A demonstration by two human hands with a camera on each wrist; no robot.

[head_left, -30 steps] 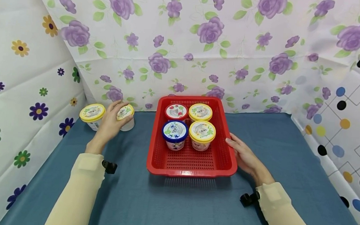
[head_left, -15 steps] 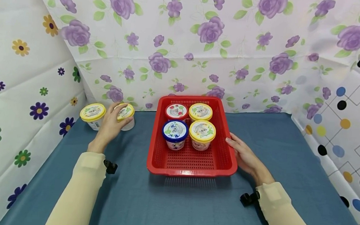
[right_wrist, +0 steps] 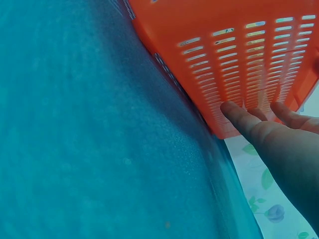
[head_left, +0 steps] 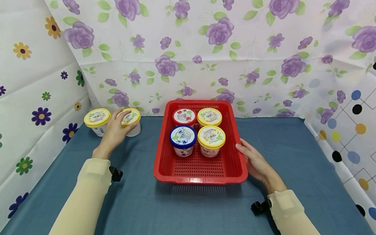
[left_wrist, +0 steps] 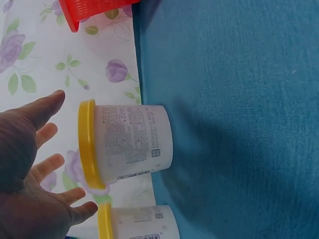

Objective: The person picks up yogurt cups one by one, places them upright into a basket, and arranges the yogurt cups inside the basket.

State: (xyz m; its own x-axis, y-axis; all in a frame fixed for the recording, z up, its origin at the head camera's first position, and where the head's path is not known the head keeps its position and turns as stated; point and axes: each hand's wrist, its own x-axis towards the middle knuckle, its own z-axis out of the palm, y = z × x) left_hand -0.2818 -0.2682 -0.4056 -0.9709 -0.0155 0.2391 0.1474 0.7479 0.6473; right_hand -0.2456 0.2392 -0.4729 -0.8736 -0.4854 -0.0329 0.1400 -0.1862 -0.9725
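Note:
My left hand (head_left: 113, 132) hovers with spread fingers at a white tub with a yellow lid (head_left: 132, 118). In the left wrist view a gap shows between its fingers and that upright tub (left_wrist: 132, 139). Just left of the hand stands a second yellow-lidded tub (head_left: 97, 120). My right hand (head_left: 257, 165) holds the right side of a red plastic basket (head_left: 200, 179), thumb at the rim and fingers against the slotted outer wall (right_wrist: 224, 64). Inside the basket stand a red-lidded tub (head_left: 184, 116), a blue-lidded tub (head_left: 183, 139) and two yellow-lidded tubs (head_left: 211, 139).
A blue cloth (head_left: 187, 215) covers the table. Behind it hangs a white sheet with purple roses (head_left: 167, 65), close to the basket's far end. Patterned sheets also close off the left side (head_left: 7, 126) and right side (head_left: 369, 144).
My left hand has shifted very slightly beside the tub, uncovering a little more of its yellow lid. The right hand and basket have stayed still.

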